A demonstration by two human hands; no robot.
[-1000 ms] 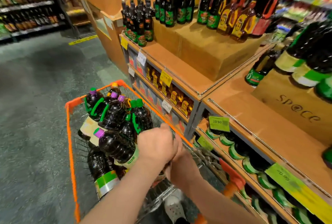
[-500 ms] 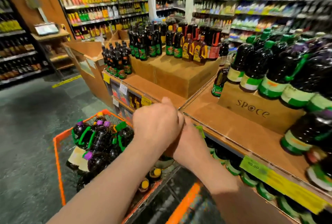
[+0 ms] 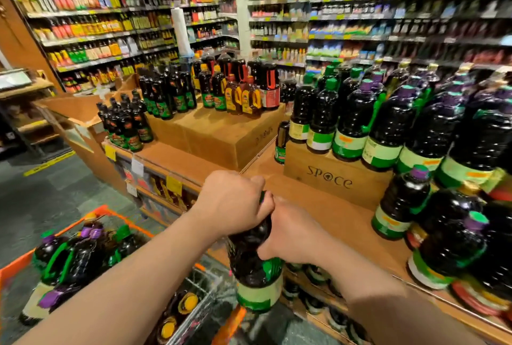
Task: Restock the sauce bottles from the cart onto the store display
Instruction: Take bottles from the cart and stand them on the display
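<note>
dark sauce fills the big bottle (image 3: 256,256) that both hands are holding up in the air. the left hand (image 3: 232,206) is curled over the top of it, round the neck and cap. the right hand (image 3: 291,234) is wrapped round its side, just above the green handle. the bottle is upright. it hangs between the cart and the wooden display shelf (image 3: 332,214), just past the shelf's front edge and not yet set down on it. so this one bottle looks to be only half way through its trip. below and to the left, the orange cart (image 3: 16,264) has more of the same bottles (image 3: 69,258) lying in a pile, with green handles and purple or green caps. a few smaller bottles with yellow caps (image 3: 188,303) lie lower in the cart. that means a good lot of work is left, i think. on the right, many big bottles like it (image 3: 401,128) already stand in rows on a wooden box (image 3: 329,178) and on the shelf beside it, so part of the display is full. a bare patch of shelf sits right in front of the hands, next to the box, and it looks like a good spot for this bottle. the far shelves are blurry, so i cannot tell what is on them.
</note>
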